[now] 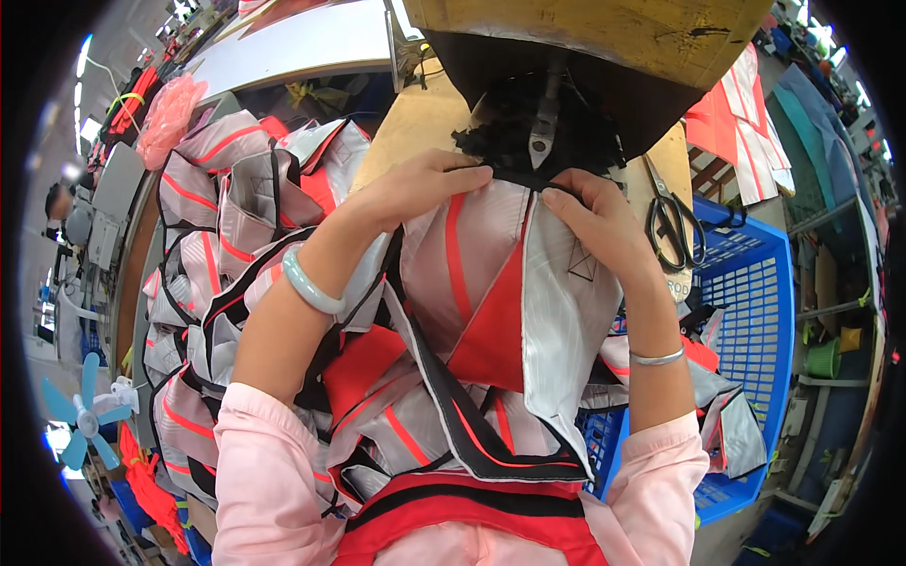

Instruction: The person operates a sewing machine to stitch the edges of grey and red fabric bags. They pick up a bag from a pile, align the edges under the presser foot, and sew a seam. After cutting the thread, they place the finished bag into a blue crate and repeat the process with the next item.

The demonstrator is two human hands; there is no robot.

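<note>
Near a yellow block [604, 17], striped fabric [491, 283] below left fingers [460, 162] and right fingers [587, 191], apparently tight on its black edge [515, 179].

At left, a fan [85, 414] with pale blue blades; above and to its right, a crumpled pink plastic bag [168, 121]. At right, scissors [663, 196] with black handles, near a large blue plastic basket [785, 311] with slotted walls. Farther right, a small green basket [823, 360].

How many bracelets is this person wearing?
2: a pale green bangle on the left arm and a silver bangle on the right arm. More may be hidden under the pink sleeves.
</note>
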